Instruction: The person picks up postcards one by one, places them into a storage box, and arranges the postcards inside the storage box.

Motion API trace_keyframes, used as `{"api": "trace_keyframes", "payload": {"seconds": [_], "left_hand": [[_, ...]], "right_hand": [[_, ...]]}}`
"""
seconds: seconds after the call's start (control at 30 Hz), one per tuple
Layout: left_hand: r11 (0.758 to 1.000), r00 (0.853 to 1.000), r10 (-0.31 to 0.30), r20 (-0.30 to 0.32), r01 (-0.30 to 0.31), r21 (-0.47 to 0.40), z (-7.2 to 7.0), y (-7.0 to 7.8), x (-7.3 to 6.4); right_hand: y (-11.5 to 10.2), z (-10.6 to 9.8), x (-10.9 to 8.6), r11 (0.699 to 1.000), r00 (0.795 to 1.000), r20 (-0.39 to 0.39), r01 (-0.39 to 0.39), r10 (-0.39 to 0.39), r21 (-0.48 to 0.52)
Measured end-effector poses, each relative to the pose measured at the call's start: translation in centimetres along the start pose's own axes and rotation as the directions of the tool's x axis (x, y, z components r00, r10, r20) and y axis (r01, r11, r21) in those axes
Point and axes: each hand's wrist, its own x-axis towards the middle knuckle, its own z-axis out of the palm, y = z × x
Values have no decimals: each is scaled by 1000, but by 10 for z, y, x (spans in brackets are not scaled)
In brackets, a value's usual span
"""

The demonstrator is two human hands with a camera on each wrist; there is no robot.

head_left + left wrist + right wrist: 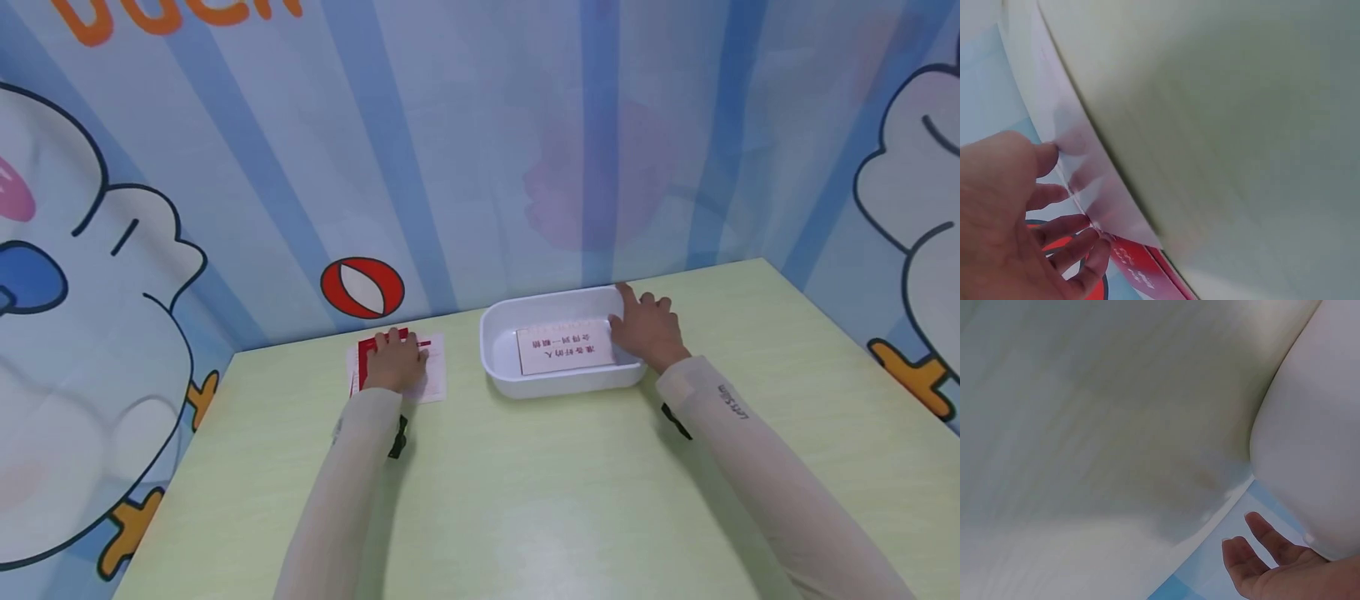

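Observation:
On the left of the table, my left hand rests over a red card and a pale pink sheet, fingers reaching toward the wall. The left wrist view shows these fingers loosely spread, their tips touching the pink sheet beside the red card. My right hand holds the right end of a white plastic tub, thumb inside and index finger at the rim. Inside the tub lies a white card with red characters, upside down in the head view. Two right fingertips hang free beside the tub.
The pale green table meets a blue striped cloth backdrop right behind the tub and the papers. Cartoon figures are printed on the cloth at both sides. A black strap hangs under the left sleeve.

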Motion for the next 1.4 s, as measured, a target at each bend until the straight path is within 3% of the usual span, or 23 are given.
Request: {"api": "trace_keyframes", "payload": {"seconds": [0.4, 0.83, 0.97, 1.4], "left_hand": [[998, 999, -22, -32, 20, -65, -4, -1, -8], [985, 994, -78, 70, 88, -149, 2, -1, 8], [985, 991, -97, 93, 109, -133, 4, 0, 10], [979, 982, -108, 158, 133, -157, 3, 10, 6]], "right_hand": [[-3, 3, 0, 1000, 1000, 2, 19, -19, -3], [-4, 1, -2, 1000, 1000, -1, 17, -17, -9], [-2, 1, -1, 1000, 1000, -7, 14, -15, -12], [0, 3, -1, 1000, 1000, -13, 21, -22, -17]]}}
